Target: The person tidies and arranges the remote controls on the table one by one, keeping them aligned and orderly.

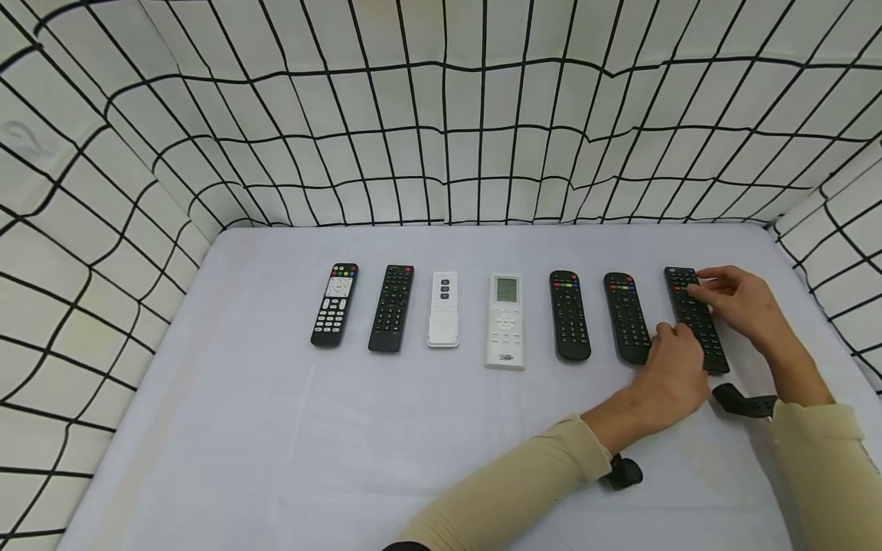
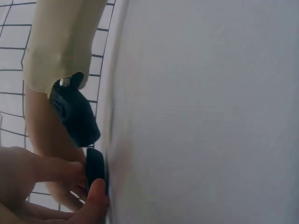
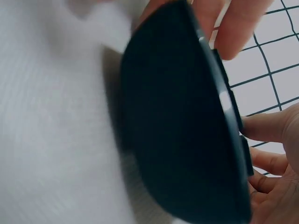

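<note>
The rightmost black remote control (image 1: 689,310) lies slanted under both hands. My left hand (image 1: 671,371) grips its lower end from the left side, fingers curled. At its upper right edge, my right hand (image 1: 744,302) holds it with thumb and fingers. In the left wrist view the end of the remote (image 2: 95,165) shows between the left fingers (image 2: 96,200). Its dark end (image 3: 182,116) fills the middle of the right wrist view, with left fingertips (image 3: 238,28) above and the right hand (image 3: 275,163) beyond.
Leftward in a row lie two black remotes (image 1: 628,317) (image 1: 570,315), a white remote with a screen (image 1: 506,321), a smaller white one (image 1: 443,310) and two more black remotes (image 1: 391,308) (image 1: 334,304). Black wire mesh (image 1: 448,130) surrounds the white table (image 1: 344,444).
</note>
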`<control>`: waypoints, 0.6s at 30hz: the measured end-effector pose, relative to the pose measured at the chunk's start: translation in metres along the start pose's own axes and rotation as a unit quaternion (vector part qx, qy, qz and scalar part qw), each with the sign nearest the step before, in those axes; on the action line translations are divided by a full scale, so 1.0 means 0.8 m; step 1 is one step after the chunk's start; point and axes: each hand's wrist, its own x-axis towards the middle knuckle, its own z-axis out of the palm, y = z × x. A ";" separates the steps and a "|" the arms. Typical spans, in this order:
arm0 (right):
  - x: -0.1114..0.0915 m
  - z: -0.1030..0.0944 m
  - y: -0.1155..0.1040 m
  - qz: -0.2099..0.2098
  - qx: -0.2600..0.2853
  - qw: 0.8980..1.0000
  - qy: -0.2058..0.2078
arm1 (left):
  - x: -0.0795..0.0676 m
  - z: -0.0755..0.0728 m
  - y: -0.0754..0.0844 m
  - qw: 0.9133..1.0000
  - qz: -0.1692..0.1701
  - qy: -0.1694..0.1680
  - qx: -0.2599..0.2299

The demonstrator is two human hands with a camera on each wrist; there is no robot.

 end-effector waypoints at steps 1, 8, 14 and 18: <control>-0.001 -0.001 0.000 -0.003 -0.001 1.000 0.000 | -0.002 -0.002 0.001 1.000 0.004 -0.003 -0.004; -0.007 -0.003 -0.005 -0.011 -0.015 1.000 0.020 | -0.027 -0.027 -0.002 0.998 0.048 0.009 -0.034; -0.020 -0.001 -0.020 -0.013 -0.033 0.998 0.047 | -0.046 -0.054 -0.020 0.996 0.062 0.058 0.032; -0.027 0.002 -0.037 -0.025 -0.024 0.996 0.081 | -0.052 -0.069 -0.042 0.991 0.065 0.098 0.060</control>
